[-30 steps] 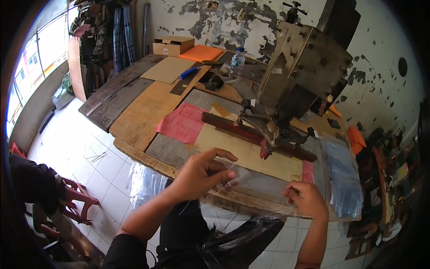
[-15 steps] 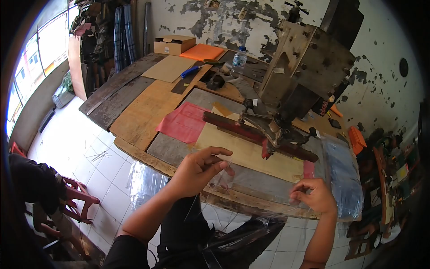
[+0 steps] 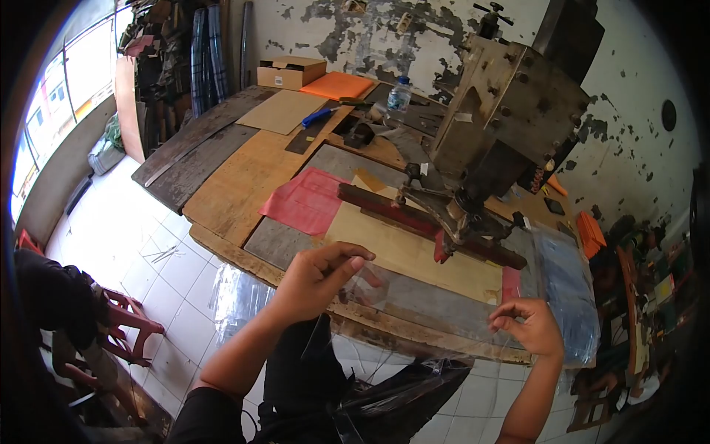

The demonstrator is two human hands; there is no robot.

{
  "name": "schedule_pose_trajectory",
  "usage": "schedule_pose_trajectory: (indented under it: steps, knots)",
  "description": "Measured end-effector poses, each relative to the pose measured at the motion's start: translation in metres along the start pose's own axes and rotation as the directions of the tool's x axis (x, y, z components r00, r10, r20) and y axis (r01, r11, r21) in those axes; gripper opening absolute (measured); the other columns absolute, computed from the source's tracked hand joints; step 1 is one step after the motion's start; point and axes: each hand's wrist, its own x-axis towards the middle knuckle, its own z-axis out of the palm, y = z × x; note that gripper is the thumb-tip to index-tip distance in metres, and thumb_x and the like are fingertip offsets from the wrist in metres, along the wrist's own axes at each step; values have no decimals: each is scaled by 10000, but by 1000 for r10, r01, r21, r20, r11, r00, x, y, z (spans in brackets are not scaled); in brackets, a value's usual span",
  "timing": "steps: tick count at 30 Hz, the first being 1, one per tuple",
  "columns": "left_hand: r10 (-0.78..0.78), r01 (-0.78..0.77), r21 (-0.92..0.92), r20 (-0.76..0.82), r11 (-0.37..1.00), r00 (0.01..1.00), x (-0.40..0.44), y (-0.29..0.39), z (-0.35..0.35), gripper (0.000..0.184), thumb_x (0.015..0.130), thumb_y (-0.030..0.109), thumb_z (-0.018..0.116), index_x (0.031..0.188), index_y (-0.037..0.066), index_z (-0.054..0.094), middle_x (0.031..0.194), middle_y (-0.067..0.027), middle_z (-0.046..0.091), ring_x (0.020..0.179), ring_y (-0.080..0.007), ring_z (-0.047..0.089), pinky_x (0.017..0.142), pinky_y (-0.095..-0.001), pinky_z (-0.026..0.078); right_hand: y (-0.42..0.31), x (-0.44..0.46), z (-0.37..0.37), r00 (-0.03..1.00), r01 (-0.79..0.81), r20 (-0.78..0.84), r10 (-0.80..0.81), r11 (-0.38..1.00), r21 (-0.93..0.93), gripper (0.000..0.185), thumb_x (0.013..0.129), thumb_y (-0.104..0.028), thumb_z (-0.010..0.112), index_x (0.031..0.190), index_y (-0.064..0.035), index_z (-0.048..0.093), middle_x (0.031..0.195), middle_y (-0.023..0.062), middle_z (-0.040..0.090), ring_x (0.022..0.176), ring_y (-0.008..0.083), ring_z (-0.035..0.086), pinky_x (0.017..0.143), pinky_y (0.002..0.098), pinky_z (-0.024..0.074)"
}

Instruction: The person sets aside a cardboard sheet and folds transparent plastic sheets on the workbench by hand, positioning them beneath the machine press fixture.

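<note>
A clear plastic sheet [image 3: 367, 288] stretches between my two hands above the front edge of the bench; its outline is hard to follow. My left hand [image 3: 316, 280] pinches its left end between thumb and fingertips. At the other end, my right hand [image 3: 531, 325] has its fingers curled and pinched together on the sheet. Beyond them, a pale yellow sheet [image 3: 403, 255] lies on the grey press bed [image 3: 275, 244], with a red plastic sheet [image 3: 305, 203] at its left. Over the yellow sheet hangs the press's long red-edged bar [image 3: 388, 212], raised clear of it.
The heavy press head [image 3: 484, 96] rises at the back right. A stack of clear plastic sheets [image 3: 566, 296] lies at the bench's right end. Farther back are a cardboard box [image 3: 291, 72], orange sheets [image 3: 338, 85], a blue-handled cutter [image 3: 316, 117] and a water bottle [image 3: 399, 96].
My left hand has shifted slightly left and my right hand slightly right and down. Both keep their pinched pose. The view has moved a little.
</note>
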Motion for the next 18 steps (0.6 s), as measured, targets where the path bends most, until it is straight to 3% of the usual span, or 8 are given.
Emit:
schedule_pose_trajectory:
  steps: [2, 6, 8, 10, 12, 18]
  knots:
    - [40, -37, 113, -26, 993, 999, 1, -6, -2, 256, 1071, 147, 552, 1198, -51, 652, 955, -93, 775, 789, -72, 669, 678, -203, 510, 0, -1, 0, 1000, -9, -22, 9, 1000, 20, 137, 892, -71, 778, 976, 27, 730, 849, 84, 755, 794, 133, 717, 747, 278, 546]
    - [33, -30, 75, -44, 997, 998, 3, -9, -3, 248, 1066, 155, 565, 1179, -41, 668, 939, -76, 774, 761, -39, 612, 663, -191, 489, 5, -2, 1, 996, -26, -81, 36, 993, 118, 167, 892, -71, 782, 1006, 35, 720, 856, 72, 742, 810, 127, 712, 749, 269, 546]
    - [-99, 97, -32, -85, 995, 991, 4, -13, -6, 244, 1067, 152, 564, 1185, -35, 669, 929, -65, 771, 729, -21, 587, 656, -197, 476, -3, -1, 2, 993, -35, -110, 47, 993, 109, 182, 896, -73, 782, 1024, 36, 715, 870, 69, 740, 813, 124, 711, 750, 262, 545]
    - [-69, 70, 6, -84, 998, 994, 9, -33, -14, 247, 1069, 157, 562, 1199, -28, 662, 929, -59, 769, 697, -15, 583, 628, -200, 469, -11, 1, 5, 989, -46, -138, 60, 994, 99, 196, 899, -76, 782, 1042, 37, 710, 884, 65, 738, 816, 120, 710, 751, 255, 544]
    - [-55, 50, -46, -101, 998, 993, 13, -42, -17, 249, 1078, 170, 539, 1199, -19, 648, 921, -77, 760, 656, -50, 619, 609, -203, 489, -11, 5, 10, 986, -30, -159, 57, 986, 166, 200, 901, -73, 785, 1051, 34, 707, 902, 65, 738, 818, 115, 708, 750, 247, 542]
    - [-101, 89, -107, -116, 990, 988, 12, -55, -21, 251, 1082, 163, 528, 1216, -34, 608, 953, -125, 763, 739, -108, 713, 612, -210, 504, -2, 13, 18, 981, 41, -192, 8, 967, 251, 236, 908, -36, 767, 1118, 30, 682, 913, 70, 742, 840, 120, 706, 752, 251, 541]
